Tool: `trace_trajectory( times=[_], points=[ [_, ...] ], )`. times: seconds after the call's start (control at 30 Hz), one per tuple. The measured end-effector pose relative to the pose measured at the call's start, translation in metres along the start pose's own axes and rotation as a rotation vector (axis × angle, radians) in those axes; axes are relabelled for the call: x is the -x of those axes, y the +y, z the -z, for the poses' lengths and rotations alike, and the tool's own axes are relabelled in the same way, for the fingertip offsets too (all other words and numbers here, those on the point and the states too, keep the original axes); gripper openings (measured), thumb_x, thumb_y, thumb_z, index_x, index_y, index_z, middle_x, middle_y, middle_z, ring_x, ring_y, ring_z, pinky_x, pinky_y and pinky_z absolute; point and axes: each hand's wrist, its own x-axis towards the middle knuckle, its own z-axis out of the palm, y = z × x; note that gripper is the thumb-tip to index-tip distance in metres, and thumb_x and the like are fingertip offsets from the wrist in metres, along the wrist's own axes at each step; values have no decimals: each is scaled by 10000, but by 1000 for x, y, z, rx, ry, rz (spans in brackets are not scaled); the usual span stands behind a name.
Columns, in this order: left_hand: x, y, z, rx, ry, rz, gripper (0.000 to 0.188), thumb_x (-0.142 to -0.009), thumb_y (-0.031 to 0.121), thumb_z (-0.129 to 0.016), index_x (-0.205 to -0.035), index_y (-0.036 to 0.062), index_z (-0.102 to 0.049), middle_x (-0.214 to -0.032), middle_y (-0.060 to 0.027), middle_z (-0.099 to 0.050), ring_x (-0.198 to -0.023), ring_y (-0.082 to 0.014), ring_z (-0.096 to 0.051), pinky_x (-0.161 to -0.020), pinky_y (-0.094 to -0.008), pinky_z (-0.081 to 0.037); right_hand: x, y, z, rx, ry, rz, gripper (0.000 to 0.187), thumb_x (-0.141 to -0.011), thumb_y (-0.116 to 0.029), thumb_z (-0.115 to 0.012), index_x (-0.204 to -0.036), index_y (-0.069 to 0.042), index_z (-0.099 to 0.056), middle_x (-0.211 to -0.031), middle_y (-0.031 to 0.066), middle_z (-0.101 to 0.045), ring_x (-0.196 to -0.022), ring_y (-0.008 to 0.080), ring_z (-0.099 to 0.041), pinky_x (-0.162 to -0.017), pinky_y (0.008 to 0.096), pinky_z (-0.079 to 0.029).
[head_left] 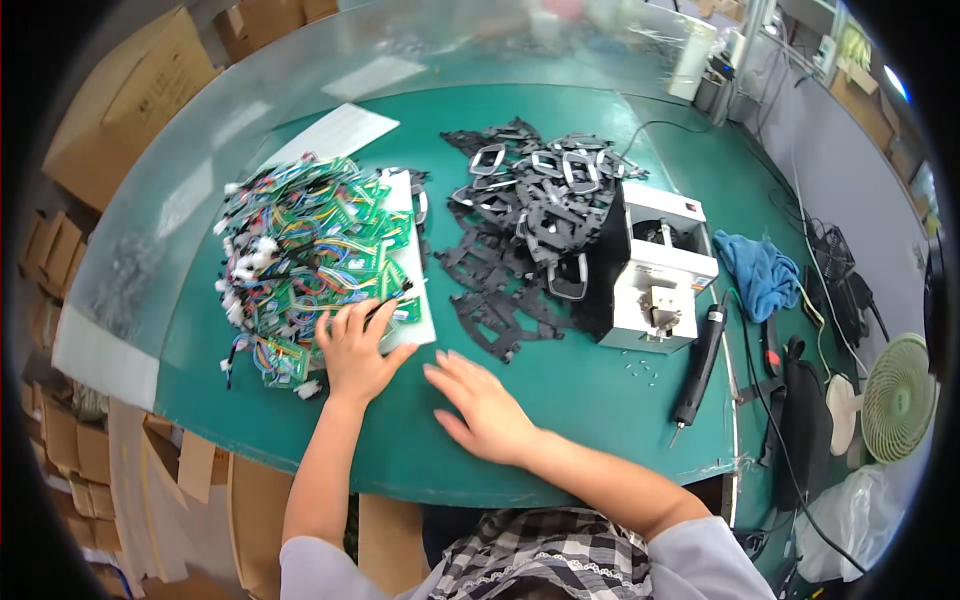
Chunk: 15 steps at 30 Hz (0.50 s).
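Observation:
My left hand [358, 358] reaches over the near right edge of a heap of green circuit boards [345, 262] with coloured wires and white plugs. Its fingertips are at the boards, beside a small black piece; the thumb is spread and the hand is open. Under the right side of the heap lies a white foam sheet [416, 310]. My right hand [485, 408] rests low over the green table [590, 440], open and holding nothing, with its fingers pointing toward the left hand.
Black plastic frames [550, 215] are heaped beyond my hands. A screw feeder [655, 290], loose screws [640, 370] and a black electric screwdriver [700, 365] are to the right. Farther right are a blue cloth [758, 272] and a green fan [898, 398]. A clear plastic sheet [240, 120] edges the table.

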Motion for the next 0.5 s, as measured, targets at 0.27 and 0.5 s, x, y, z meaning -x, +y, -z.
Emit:
trace_trajectory(
  times=[0.27,0.5],
  points=[
    [-141,93,-22,360,153,-237,343,-814,325,-664,-1080,110,-638,-1107,-44,-600,-1116,-242,-508,-980,-414,-316,24,20,27,-224,48,-164,238,-826,-72,-600,-1062,-36,-610,-1016,142,-637,-981,306,-596,-875,410,-436],
    [-205,151,-107,349,-277,25,628,-779,538,-646,-1289,185,-552,-1365,-70,-473,-1307,-254,-377,-1046,-499,-322,25,24,32,-326,-31,-129,229,-826,-69,-596,-1053,-33,-607,-1014,130,-628,-994,301,-574,-881,409,-419]
  ],
)
